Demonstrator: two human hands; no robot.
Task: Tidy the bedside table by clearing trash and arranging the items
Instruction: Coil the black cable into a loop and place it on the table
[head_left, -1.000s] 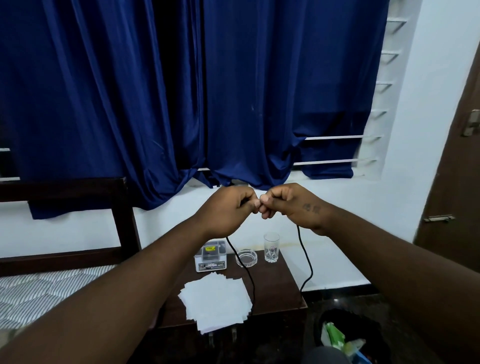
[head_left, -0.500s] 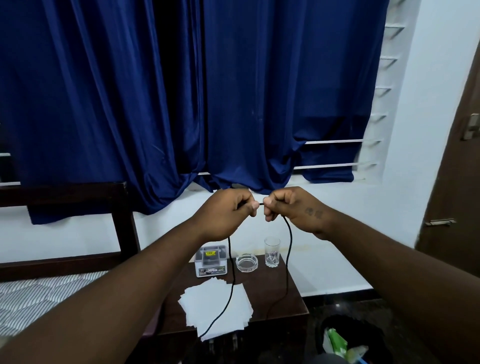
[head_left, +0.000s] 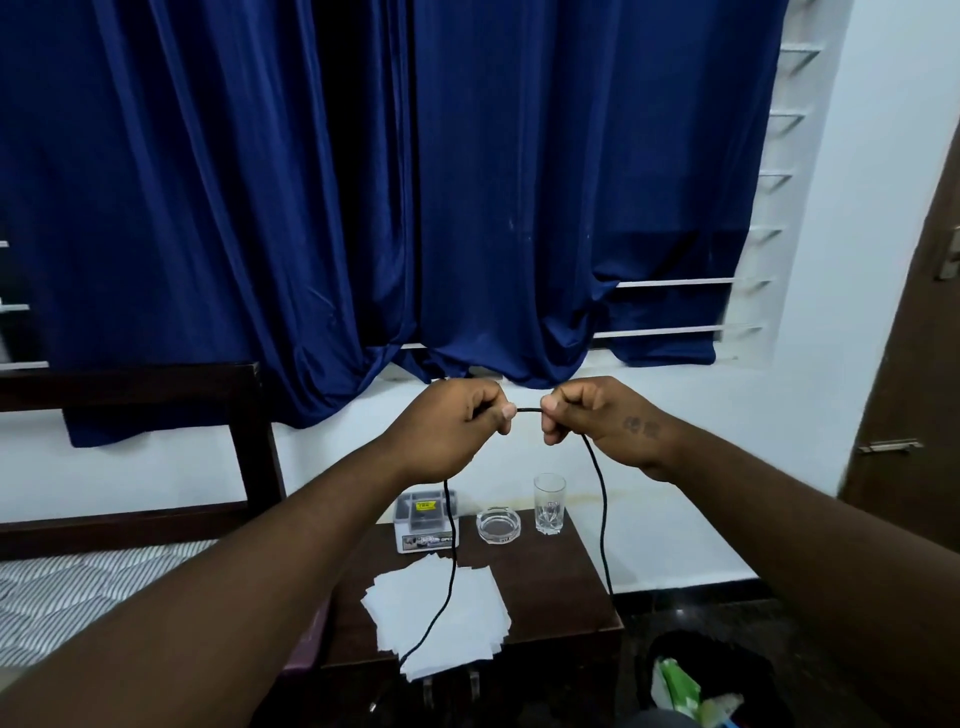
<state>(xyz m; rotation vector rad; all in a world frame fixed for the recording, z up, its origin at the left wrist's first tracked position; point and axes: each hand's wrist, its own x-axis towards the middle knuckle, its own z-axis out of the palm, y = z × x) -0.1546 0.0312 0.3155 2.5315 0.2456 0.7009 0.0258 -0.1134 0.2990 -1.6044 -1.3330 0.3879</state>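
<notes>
A thin black cable (head_left: 601, 499) is stretched between my two hands, held up in front of the blue curtain. My left hand (head_left: 452, 426) pinches one part and my right hand (head_left: 597, 415) pinches another, a short span of cable taut between them. Two strands hang down, one over the stack of white papers (head_left: 441, 618) and one past the right edge of the dark wooden bedside table (head_left: 550, 587). On the table stand a small clear box with a yellow label (head_left: 423, 522), a glass ashtray (head_left: 497, 525) and a drinking glass (head_left: 549, 501).
A bed with a striped mattress (head_left: 62, 597) and dark headboard lies to the left. A black trash bin (head_left: 711, 680) holding green and white wrappers sits on the floor at the lower right. A brown door (head_left: 914, 415) is at the far right.
My hands have pulled apart from touching, exposing a short taut span of cable. The left hanging strand swung across the papers.
</notes>
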